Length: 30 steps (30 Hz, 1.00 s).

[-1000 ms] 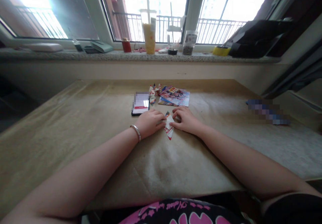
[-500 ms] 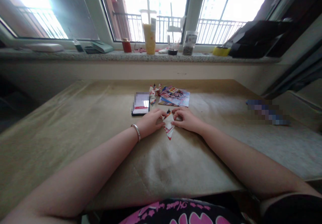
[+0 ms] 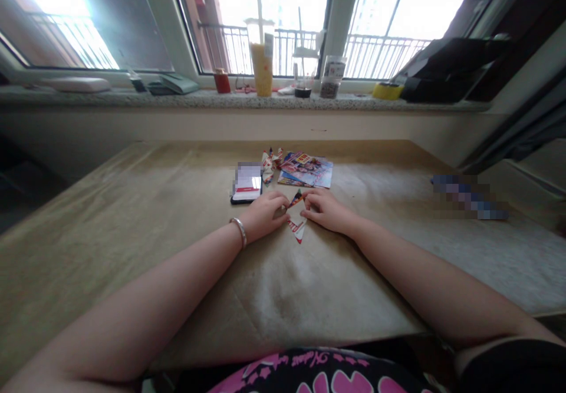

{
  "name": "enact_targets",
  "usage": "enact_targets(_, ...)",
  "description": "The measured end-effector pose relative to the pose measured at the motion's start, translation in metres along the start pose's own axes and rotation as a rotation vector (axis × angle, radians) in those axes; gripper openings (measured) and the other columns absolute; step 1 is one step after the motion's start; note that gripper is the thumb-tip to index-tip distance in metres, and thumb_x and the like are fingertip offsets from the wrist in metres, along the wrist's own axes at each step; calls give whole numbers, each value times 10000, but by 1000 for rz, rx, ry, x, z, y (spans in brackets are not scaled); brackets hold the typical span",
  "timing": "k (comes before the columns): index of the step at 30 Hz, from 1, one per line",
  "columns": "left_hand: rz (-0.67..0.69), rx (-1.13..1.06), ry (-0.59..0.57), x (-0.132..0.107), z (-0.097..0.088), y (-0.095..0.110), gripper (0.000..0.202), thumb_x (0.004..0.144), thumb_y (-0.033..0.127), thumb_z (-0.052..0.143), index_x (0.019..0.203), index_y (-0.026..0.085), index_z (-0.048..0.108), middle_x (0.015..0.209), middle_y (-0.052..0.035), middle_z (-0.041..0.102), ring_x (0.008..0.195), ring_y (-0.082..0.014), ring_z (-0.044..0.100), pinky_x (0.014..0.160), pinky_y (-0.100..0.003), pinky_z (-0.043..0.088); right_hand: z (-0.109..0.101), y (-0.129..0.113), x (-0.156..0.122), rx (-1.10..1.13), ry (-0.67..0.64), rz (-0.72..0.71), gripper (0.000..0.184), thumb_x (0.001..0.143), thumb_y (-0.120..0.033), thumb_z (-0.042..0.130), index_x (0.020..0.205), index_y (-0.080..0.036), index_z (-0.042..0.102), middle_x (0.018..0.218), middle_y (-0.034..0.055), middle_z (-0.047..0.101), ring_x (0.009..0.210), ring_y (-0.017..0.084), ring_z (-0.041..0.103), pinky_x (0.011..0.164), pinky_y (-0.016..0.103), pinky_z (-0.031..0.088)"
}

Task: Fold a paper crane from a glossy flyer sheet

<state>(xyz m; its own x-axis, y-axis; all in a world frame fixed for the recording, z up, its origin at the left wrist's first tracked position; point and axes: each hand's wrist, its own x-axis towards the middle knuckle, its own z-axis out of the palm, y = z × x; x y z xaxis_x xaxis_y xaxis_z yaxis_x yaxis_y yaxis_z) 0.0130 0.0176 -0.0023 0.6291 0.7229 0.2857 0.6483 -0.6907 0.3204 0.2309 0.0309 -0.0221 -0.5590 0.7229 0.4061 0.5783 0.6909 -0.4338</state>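
A small folded piece of printed paper point(image 3: 297, 221), white with red and dark patches, lies on the table in a diamond-like shape, one point towards me. My left hand point(image 3: 267, 211) pinches its left edge with thumb and fingers; a silver bracelet sits at that wrist. On the opposite side my right hand point(image 3: 324, 207) has its curled fingers closed on the paper's right and upper edge. The far tip of the paper shows dark and orange print between my hands.
Beyond my hands are a phone point(image 3: 246, 184), folded paper pieces point(image 3: 270, 163) and a stack of printed sheets point(image 3: 307, 170). A blurred bluish item point(image 3: 469, 197) lies far right. Drink cups point(image 3: 262, 63) and jars line the windowsill point(image 3: 177, 101).
The upper part of the paper has been folded or turned, so dark and orange print now shows near its far tip. Both hands stay in nearly the same place.
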Motion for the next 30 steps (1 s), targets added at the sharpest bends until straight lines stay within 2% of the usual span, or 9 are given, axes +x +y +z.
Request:
enact_targets(6,34,19,9,1,2,-4,132,803,197,583,922,146,611,984,-79,631,962,-211,579,891,-355,471,-1,0,0,75,36,-45,165,736,-221,683,664,-184,539,1061,80,639,992,203,571,885,357,414)
enact_targets(11,91,112,42,2,1,-5,102,823,171,555,902,156,618,969,-71,642,933,-200,583,866,-341,474,-2,-1,3,52,42,-74,127,729,-214,693,696,-187,573,808,24,640,788,157,567,748,285,424)
enact_targets(15,131,183,60,2,0,-6,118,854,180,524,901,147,626,974,-85,641,929,-201,575,869,-346,470,-2,-3,5,-27,41,-72,100,721,-197,693,729,-184,595,723,6,604,713,142,534,662,248,401)
enact_targets(22,181,253,8,2,-2,-5,166,875,149,478,932,144,634,954,-74,649,912,-187,571,863,-318,472,-5,-1,3,-17,-13,-130,31,770,-177,634,799,-178,645,768,32,636,734,148,570,675,253,442)
enact_targets(26,187,222,-16,1,-3,-5,198,870,132,478,983,157,640,982,-61,650,906,-172,584,822,-284,487,-10,1,2,9,-37,-224,129,807,-159,580,875,-189,686,864,61,670,802,159,606,745,274,477)
enact_targets(30,214,184,-24,0,-5,-6,219,881,146,469,984,180,659,1004,-55,653,916,-165,589,822,-278,487,-13,0,2,38,-77,-256,184,830,-155,553,909,-208,711,901,66,679,822,159,622,767,280,491)
